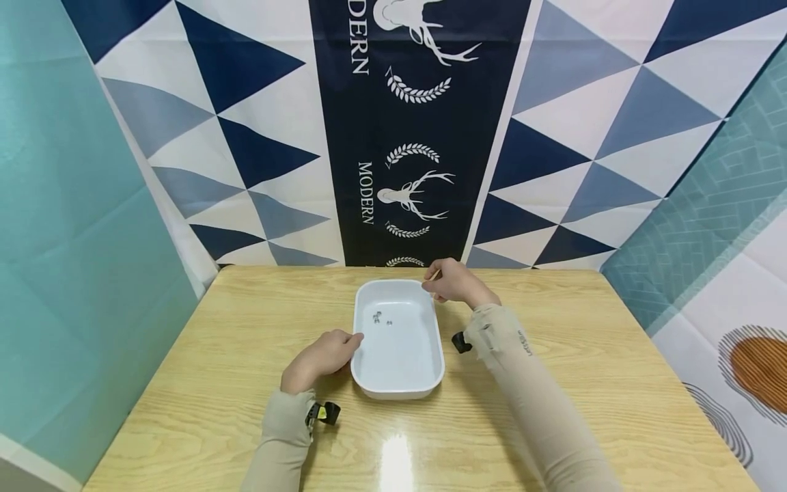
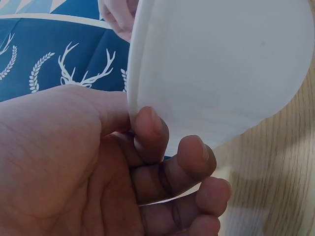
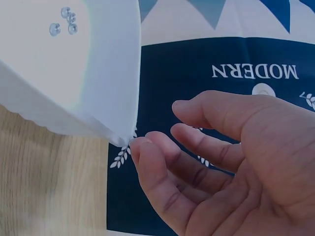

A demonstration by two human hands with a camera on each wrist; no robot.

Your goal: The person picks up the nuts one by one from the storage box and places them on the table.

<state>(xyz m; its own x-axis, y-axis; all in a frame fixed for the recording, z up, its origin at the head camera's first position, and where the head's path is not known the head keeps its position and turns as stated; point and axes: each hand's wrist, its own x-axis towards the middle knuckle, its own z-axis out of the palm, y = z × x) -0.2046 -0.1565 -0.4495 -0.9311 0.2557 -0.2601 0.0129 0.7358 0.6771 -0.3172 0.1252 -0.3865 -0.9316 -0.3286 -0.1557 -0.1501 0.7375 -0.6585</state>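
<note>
A white rectangular tray (image 1: 398,394) has several small clear pieces (image 1: 377,318) inside it, toward its far left part. My left hand (image 1: 324,355) grips the left rim; in the left wrist view its thumb and index finger hold the tray wall (image 2: 221,64), the other fingers curling below. At the far right corner is my right hand (image 1: 458,281). Seen from the right wrist, that hand (image 3: 231,157) has loosely bent fingers, one fingertip touching the tray corner, the thumb standing apart, and nothing held between them. The clear pieces (image 3: 73,28) also show there.
Under the tray is a light wood table (image 1: 246,328). A patterned cloth (image 1: 264,137) with triangles and a dark deer-print band hangs behind the table's far edge. Teal cloth (image 1: 80,225) covers the left side, with more cloth (image 1: 725,273) at the right.
</note>
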